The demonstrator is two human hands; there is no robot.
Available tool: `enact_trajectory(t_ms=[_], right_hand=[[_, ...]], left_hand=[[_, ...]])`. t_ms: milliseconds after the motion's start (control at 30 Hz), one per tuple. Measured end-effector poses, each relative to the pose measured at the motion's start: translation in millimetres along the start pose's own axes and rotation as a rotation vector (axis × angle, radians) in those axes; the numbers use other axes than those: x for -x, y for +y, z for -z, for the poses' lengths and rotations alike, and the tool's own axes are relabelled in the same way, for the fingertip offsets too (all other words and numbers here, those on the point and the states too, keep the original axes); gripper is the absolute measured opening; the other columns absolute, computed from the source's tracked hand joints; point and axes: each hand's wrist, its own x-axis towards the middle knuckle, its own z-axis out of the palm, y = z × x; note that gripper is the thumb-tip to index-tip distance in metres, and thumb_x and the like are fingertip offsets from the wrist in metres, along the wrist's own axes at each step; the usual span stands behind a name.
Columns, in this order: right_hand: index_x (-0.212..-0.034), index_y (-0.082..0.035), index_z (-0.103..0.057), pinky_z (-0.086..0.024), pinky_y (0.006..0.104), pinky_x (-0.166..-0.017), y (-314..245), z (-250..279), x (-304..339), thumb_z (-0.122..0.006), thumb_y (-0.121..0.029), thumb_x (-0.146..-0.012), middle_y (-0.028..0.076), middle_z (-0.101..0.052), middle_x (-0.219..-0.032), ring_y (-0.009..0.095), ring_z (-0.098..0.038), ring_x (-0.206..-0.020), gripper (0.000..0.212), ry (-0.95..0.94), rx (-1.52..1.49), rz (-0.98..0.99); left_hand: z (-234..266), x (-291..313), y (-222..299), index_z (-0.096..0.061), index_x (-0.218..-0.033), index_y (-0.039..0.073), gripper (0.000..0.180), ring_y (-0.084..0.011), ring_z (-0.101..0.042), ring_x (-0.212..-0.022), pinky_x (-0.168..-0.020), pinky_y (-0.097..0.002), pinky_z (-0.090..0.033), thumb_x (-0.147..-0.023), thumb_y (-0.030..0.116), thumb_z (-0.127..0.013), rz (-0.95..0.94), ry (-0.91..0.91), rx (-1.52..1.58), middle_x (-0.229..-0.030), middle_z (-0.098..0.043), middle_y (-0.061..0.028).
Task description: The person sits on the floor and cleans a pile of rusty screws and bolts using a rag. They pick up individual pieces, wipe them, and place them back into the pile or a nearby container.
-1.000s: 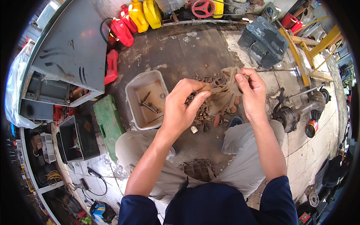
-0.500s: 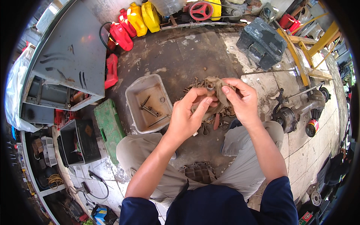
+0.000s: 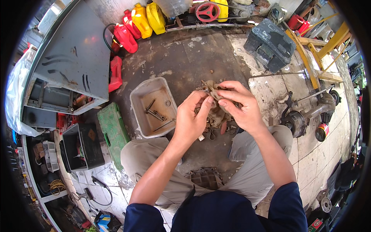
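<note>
Dirty tan rag (image 3: 213, 89), crumpled and grease-stained, bunched into a loose wad. Held up above the oily concrete floor (image 3: 185, 58), pinched between the fingertips of the left hand (image 3: 192, 120) and the right hand (image 3: 239, 108). Upper folds poking out above the fingers, lower part hanging down between the two palms. Wrapped around something small, too hidden to tell what. Directly below, a scatter of small rusty metal parts (image 3: 216, 125) lying on the floor: rings, clips and brownish bits heaped close together, partly covered by the hanging cloth. Just right of a grey plastic tub (image 3: 136, 101) that stands on the same floor.
</note>
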Motion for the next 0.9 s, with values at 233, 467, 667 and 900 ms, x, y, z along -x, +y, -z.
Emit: enact_trajectory(t_ms=[233, 467, 667, 900], right_hand=[[-0.119, -0.003, -0.063, -0.047, 0.0316, -0.089, 0, -5, 1, -0.062, -0.004, -0.088, 0.011, -0.057, -0.117, 0.022, -0.058, -0.105, 0.030, -0.070, -0.007, -0.035], [-0.113, -0.005, -0.065, -0.050, 0.0317, -0.077, 3, -5, 2, -0.068, -0.006, -0.084, 0.007, -0.061, -0.107, 0.022, -0.062, -0.091, 0.029, -0.068, 0.097, -0.029], [-0.105, -0.002, -0.063, -0.050, 0.0334, -0.070, 3, -2, -1, -0.069, -0.009, -0.084, 0.008, -0.062, -0.096, 0.025, -0.062, -0.080, 0.023, 0.012, 0.191, 0.003], [-0.106, -0.002, -0.064, -0.048, 0.0345, -0.068, 5, 2, 1, -0.068, -0.011, -0.085, 0.009, -0.061, -0.091, 0.025, -0.062, -0.079, 0.023, -0.118, 0.129, -0.045]], left_hand=[[-2, -2, -3, -0.051, -0.113, -0.004, 0.026, -0.0153, -0.065, -0.094, -0.081, -0.0266, -0.051, -0.091, 0.005, -0.061, 0.003, 0.114, 0.080, -0.101, -0.066, -0.0132], [1, -2, -9, -0.050, -0.114, -0.003, 0.027, -0.0144, -0.064, -0.096, -0.083, -0.0260, -0.050, -0.091, 0.005, -0.062, 0.140, -0.025, 0.305, -0.101, -0.066, -0.0124], [11, -9, 7, -0.055, -0.111, -0.001, 0.023, -0.0130, -0.062, -0.093, -0.082, -0.0265, -0.049, -0.090, 0.006, -0.063, -0.055, -0.024, -0.119, -0.097, -0.064, -0.0074], [23, -10, 20, -0.057, -0.099, 0.000, 0.020, -0.0217, -0.059, -0.085, -0.078, -0.0330, -0.046, -0.089, 0.016, -0.063, -0.306, -0.111, -0.537, -0.091, -0.063, -0.0106]])
